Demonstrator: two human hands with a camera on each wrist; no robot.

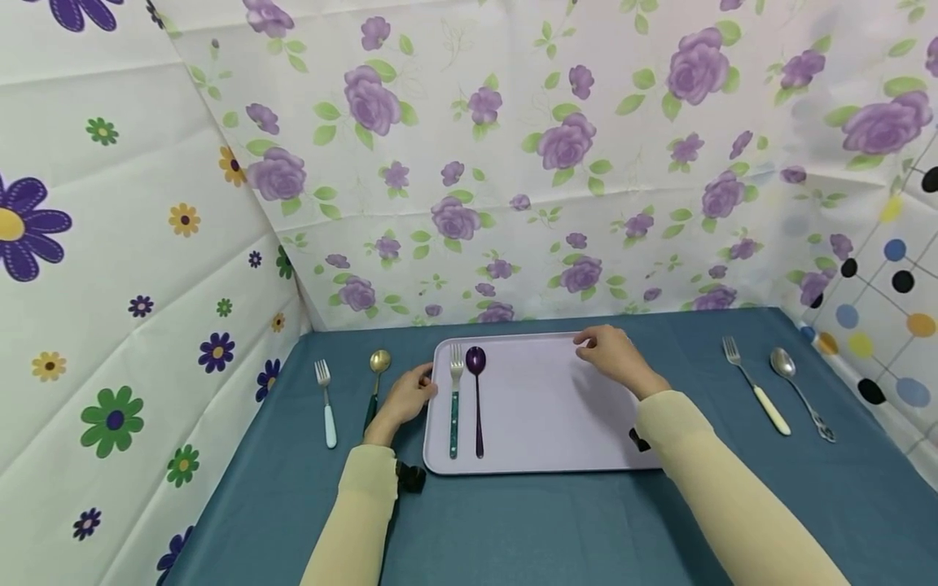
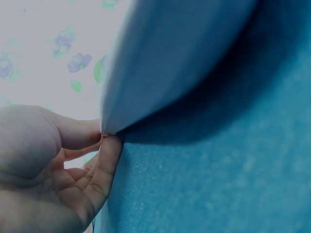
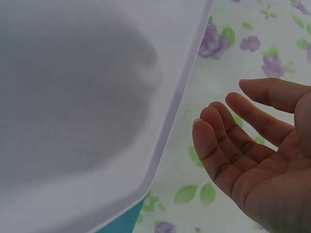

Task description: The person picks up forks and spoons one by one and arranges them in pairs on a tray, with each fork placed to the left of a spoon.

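A pale lilac tray (image 1: 550,407) lies on the table. On its left part a fork with a green handle (image 1: 454,407) and a dark purple spoon (image 1: 475,362) lie side by side, heads toward the back. My left hand (image 1: 405,397) is at the tray's left edge; in the left wrist view its thumb and a finger pinch the tray rim (image 2: 111,116). My right hand (image 1: 614,356) hovers over the tray's far right part, holding nothing. The right wrist view shows its fingers (image 3: 209,141) loosely bent, apart from the tray edge (image 3: 170,116).
Left of the tray lie a fork with a light blue handle (image 1: 328,419) and a gold spoon (image 1: 379,361), its green handle partly behind my left hand. To the right are a fork with a cream handle (image 1: 769,407) and a silver spoon (image 1: 802,395). Flowered cloth hangs behind.
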